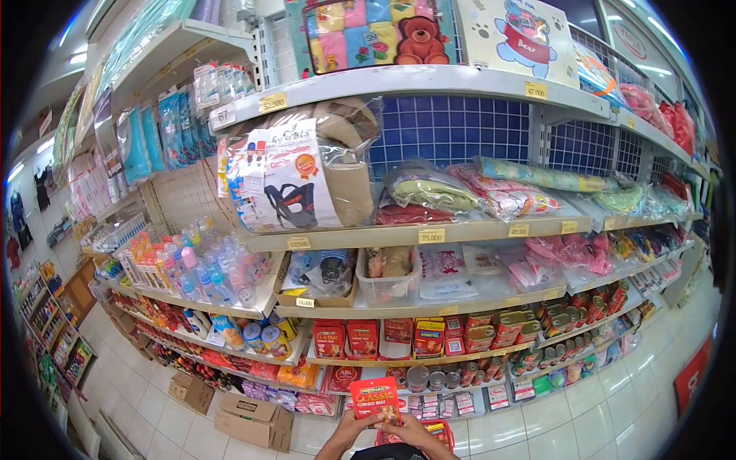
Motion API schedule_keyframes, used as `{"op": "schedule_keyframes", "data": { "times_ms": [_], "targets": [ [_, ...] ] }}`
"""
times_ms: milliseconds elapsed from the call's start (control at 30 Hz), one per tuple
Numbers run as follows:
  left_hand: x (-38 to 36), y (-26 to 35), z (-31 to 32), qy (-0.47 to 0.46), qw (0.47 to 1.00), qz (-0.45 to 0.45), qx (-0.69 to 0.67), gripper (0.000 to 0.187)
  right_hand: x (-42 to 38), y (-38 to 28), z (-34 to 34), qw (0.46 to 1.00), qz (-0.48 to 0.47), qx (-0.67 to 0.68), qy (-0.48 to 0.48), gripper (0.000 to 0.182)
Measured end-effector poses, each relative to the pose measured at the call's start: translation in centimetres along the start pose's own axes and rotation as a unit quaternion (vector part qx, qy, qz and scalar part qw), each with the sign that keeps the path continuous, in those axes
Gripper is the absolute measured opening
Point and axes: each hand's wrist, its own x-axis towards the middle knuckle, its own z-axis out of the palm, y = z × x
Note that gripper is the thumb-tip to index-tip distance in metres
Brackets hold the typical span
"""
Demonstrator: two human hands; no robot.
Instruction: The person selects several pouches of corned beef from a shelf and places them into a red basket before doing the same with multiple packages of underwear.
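Note:
A red corned beef packet point(374, 395) is held upright at the bottom centre, its printed front showing. My left hand point(349, 426) grips its lower left side, and my right hand point(410, 431) grips its lower right side. Just below and behind my right hand, a red container point(440, 431) with red packs in it is partly hidden. Ahead, similar red corned beef boxes point(362, 338) stand in a row on a low shelf, beside a yellow and red box point(428, 337) and stacked cans point(509, 328).
Shelves point(460, 231) curve across the view, with bagged clothes, a carrier pack point(287, 188) and baby bottles point(207, 272). Cardboard boxes point(253, 422) lie on the tiled floor point(529, 438) at the lower left. A red panel point(694, 377) stands at the right.

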Motion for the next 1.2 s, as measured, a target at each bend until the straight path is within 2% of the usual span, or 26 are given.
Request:
{"op": "schedule_keyframes", "data": {
  "times_ms": [100,133,233,267,400,500,533,633,767,800,900,1033,1200],
  "targets": [
    [-0.6,-0.6,-1.2,0.013,1.0,0.009,0.009,0.029,0.0,-1.1,0.9,0.999,0.015,-0.031,-0.01,0.027],
    [-0.6,-1.1,-1.7,0.029,0.999,0.008,0.02,0.025,0.4,-0.1,0.8,0.998,0.047,-0.043,-0.014,0.028],
    [-1.1,-1.2,-2.3,0.03,0.999,0.003,0.028,0.026,0.4,0.7,1.1,0.999,0.035,-0.013,-0.037,0.029],
    [-1.3,-1.0,-2.2,0.028,0.999,0.009,0.028,0.026,0.5,0.9,0.7,0.994,0.096,-0.033,-0.032,0.03],
    [-1.1,-1.0,-1.6,0.024,0.999,0.005,0.03,0.024,0.0,0.0,0.7,0.998,0.047,-0.043,-0.007,0.028],
    [-0.5,-1.8,-1.0,0.007,0.997,-0.005,-0.073,0.025,0.0,-1.3,0.3,0.998,0.03,-0.049,0.018,0.026],
    [-0.6,-1.5,-0.7,-0.003,0.991,-0.012,-0.133,0.029,0.7,0.6,-0.9,0.997,0.036,-0.067,0.017,0.027],
    [-0.7,-1.3,-0.2,-0.034,0.992,0.02,-0.124,0.035,1.6,4.1,-2.0,0.986,0.008,-0.111,0.124,0.026],
    [-0.4,-2.3,0.3,-0.045,0.997,0.03,-0.062,0.038,-0.2,1.1,-2.4,0.989,0.095,-0.052,0.101,0.03],
    [-0.2,-2.6,0.5,-0.034,0.997,0.033,-0.061,0.037,-0.8,-0.8,-2.4,0.988,0.13,-0.035,0.069,0.034],
    [-0.1,-2.7,1.7,-0.007,0.998,0.058,-0.013,0.034,-0.1,0.2,-4.8,0.99,0.123,-0.056,0.041,0.028],
    [0.9,-3.7,3.1,-0.012,0.998,0.065,-0.016,0.033,-0.8,-2.1,-6.1,0.994,0.101,-0.022,0.032,0.029],
    [1.7,-4.2,5.7,-0.007,0.997,0.057,-0.044,0.033,-1.0,-2.6,-8.7,0.996,0.071,-0.055,0.02,0.029]
  ]
}}
